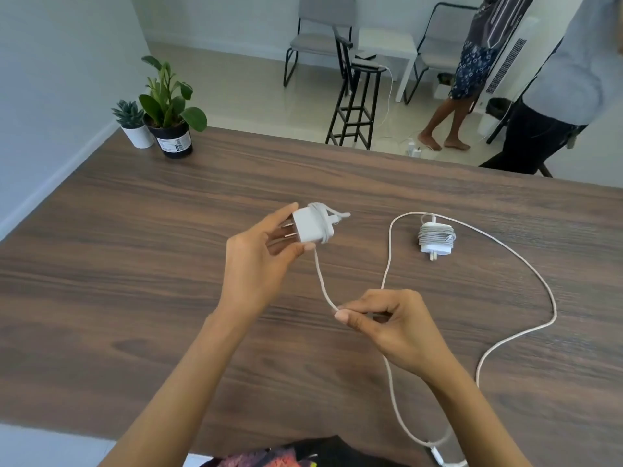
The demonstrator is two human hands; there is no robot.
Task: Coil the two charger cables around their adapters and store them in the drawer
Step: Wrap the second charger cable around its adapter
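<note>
Charger adapter (312, 225), white, was held up above a brown wood table (135, 264), near its centre. Left hand (256, 264) gripped it w/ fingers and thumb curled round its body, metal prongs pointing back toward the palm. A few turns of white cable (519, 261) were already wrapped round the adapter, w/ a short plug end sticking out at upper right. From the adapter the cable dropped down to the right hand (391, 326), which pinched it btwn thumb and forefinger, other fingers curled under. Past that hand the loose length ran on over the table: toward the near edge, then out in a wide loop to the right and back up the table toward the second charger.

Second charger (436, 238) lay on the table, right of centre, well apart from both hands. Its cable was wound tightly round its adapter, prongs facing the viewer.

Far left corner of the table: two potted plants touching each other, a small spiky one in a white pot (138, 136) and a taller leafy one in a black pot (173, 141).

Beyond the table: pale floor, a black stool (357, 106), grey chairs, and two people standing at upper right, only partly in frame.
</note>
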